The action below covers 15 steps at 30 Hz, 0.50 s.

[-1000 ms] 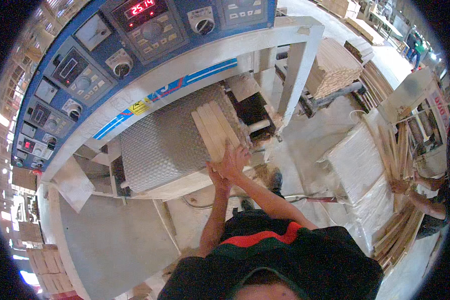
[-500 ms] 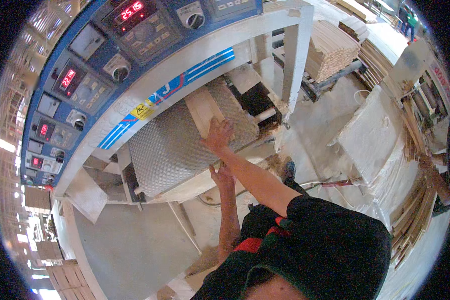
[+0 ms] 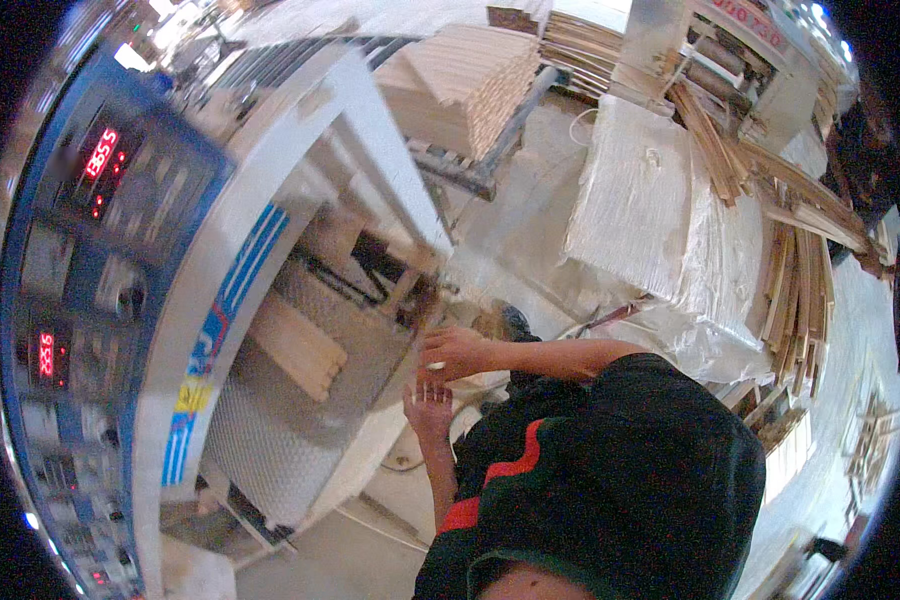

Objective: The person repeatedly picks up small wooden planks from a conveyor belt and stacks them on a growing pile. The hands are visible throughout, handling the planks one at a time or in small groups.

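Both hands were empty here. The right hand point(image 3: 457, 352) was stretched out with fingers loosely spread, holding nothing, right at the near edge of the machine's mesh bed point(image 3: 270, 440). The left hand point(image 3: 429, 408) sat just below it, palm open and fingers released, also close to that edge but not gripping anything. The bundle of wooden slats point(image 3: 298, 347) lay flat on the mesh bed, well inside the machine's opening and apart from both hands. The blue control panel point(image 3: 80, 250) with its red number displays ran along the far side of the bed, and a white frame post point(image 3: 370, 150) rose beside the bed. Off beyond the machine from the bed there was a big stack of cut boards point(image 3: 470, 85), plus white sacking point(image 3: 650, 200) and loose wood strips point(image 3: 800, 290) piled on the floor.
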Motion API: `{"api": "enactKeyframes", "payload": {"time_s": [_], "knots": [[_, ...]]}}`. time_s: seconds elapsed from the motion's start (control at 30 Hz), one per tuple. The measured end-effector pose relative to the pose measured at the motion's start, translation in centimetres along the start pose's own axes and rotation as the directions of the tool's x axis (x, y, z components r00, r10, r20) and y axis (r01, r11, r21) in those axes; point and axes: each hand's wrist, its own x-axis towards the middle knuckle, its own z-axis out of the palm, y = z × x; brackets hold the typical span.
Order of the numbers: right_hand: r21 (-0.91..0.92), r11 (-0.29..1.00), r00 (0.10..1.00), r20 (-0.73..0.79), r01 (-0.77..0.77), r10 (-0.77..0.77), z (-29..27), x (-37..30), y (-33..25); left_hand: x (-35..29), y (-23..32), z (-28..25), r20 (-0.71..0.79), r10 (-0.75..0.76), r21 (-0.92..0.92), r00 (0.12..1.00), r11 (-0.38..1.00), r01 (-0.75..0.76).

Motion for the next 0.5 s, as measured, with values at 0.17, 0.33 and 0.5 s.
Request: {"api": "enactKeyframes", "payload": {"time_s": [0.17,0.33,0.5], "knots": [[-0.306,0.900,0.892,-0.422,-0.311,0.164,-16.2,-6.1,13.7,3.0,-1.5,7.4,0.107,-0.142,0.447,0.984,0.891,0.080],[-0.228,0.647,0.576,-0.714,-0.728,0.397,-36.2,-3.3,26.3,7.8,-3.5,15.6,0.113,-0.317,0.845,0.942,0.529,0.077],[-0.057,0.648,0.456,-0.756,-0.760,0.469,-50.2,-2.4,44.0,11.3,-6.2,25.0,0.070,-0.369,0.927,0.927,0.367,0.076]]}}
